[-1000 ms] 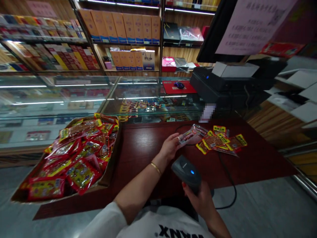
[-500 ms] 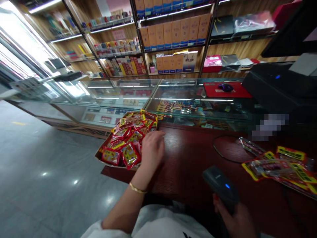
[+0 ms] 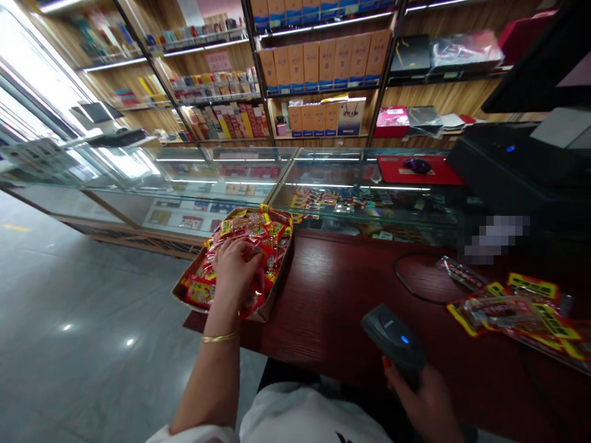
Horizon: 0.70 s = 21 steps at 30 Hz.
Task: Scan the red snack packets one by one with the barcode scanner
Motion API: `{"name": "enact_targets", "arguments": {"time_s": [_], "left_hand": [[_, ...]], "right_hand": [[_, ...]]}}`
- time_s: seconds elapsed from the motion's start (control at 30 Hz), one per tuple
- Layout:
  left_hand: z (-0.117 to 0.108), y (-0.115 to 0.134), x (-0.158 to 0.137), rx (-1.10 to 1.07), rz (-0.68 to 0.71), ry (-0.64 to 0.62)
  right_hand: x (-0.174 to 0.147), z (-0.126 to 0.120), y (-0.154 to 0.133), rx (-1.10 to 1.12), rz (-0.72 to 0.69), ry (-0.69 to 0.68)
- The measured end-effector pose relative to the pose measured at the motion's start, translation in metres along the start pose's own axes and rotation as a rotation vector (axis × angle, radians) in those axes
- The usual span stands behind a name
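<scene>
The person wears a loose white top [image 3: 295, 415], its cloth softly creased and rounded over the front. A bit of black marking [image 3: 340, 437] shows on it at the lower edge of the view, cut off too soon to read. The left sleeve [image 3: 196, 433] is white as well and leaves the forearm bare. A slim, gold-coloured bangle [image 3: 219, 338] circles the wrist above the left hand [image 3: 234, 264]. On the right hand [image 3: 429, 397], a fingertip shows red nail colour [image 3: 386, 363].
</scene>
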State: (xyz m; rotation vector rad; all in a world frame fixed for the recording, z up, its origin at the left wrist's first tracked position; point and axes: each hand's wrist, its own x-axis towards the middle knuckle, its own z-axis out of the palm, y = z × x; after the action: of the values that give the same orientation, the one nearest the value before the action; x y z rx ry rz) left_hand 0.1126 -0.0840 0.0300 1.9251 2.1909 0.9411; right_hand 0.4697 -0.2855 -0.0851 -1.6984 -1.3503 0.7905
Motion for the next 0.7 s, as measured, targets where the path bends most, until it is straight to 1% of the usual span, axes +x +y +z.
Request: {"name": "enact_targets", "arguments": {"time_s": [0.07, 0.13, 0.2, 0.23, 0.27, 0.3, 0.37, 0.43, 0.47, 0.5, 0.53, 0.6, 0.7], "left_hand": [[-0.004, 0.009, 0.001, -0.276, -0.018, 0.042], [-0.004, 0.026, -0.002, -0.583, -0.063, 0.119], [0.004, 0.049, -0.01, -0.905, -0.137, 0.183], [0.012, 0.061, -0.016, -1.062, -0.185, 0.174], [0.022, 0.072, -0.022, -1.204, -0.245, 0.121], [0.033, 0.082, -0.03, -1.32, -0.317, 0.023], [0.059, 0.096, -0.045, -1.48, -0.476, -0.275], [0.084, 0.102, -0.059, -1.556, -0.606, -0.583], [0.095, 0.103, -0.066, -1.569, -0.644, -0.683], [0.104, 0.103, -0.071, -1.57, -0.662, -0.74], [0.112, 0.102, -0.076, -1.563, -0.662, -0.762], [0.123, 0.099, -0.081, -1.525, -0.628, -0.744], [0.13, 0.094, -0.084, -1.451, -0.546, -0.739]], "right_hand": [[-0.003, -0.002, -0.003, -0.007, 0.03, 0.046], [-0.005, -0.002, -0.004, -0.008, 0.067, 0.079], [-0.007, -0.002, -0.001, 0.002, 0.097, 0.088], [-0.007, -0.001, 0.001, 0.012, 0.104, 0.086], [-0.006, -0.001, 0.004, 0.024, 0.106, 0.08], [-0.005, 0.0, 0.005, 0.034, 0.106, 0.073], [-0.004, 0.0, 0.006, 0.052, 0.109, 0.059], [-0.003, -0.001, 0.003, 0.069, 0.112, 0.068], [-0.004, -0.001, 0.0, 0.075, 0.114, 0.082], [-0.005, -0.002, -0.004, 0.08, 0.114, 0.1], [-0.006, -0.002, -0.007, 0.08, 0.111, 0.119], [-0.009, -0.004, -0.012, 0.066, 0.107, 0.148], [-0.011, -0.008, -0.011, 0.04, 0.104, 0.164]]}}
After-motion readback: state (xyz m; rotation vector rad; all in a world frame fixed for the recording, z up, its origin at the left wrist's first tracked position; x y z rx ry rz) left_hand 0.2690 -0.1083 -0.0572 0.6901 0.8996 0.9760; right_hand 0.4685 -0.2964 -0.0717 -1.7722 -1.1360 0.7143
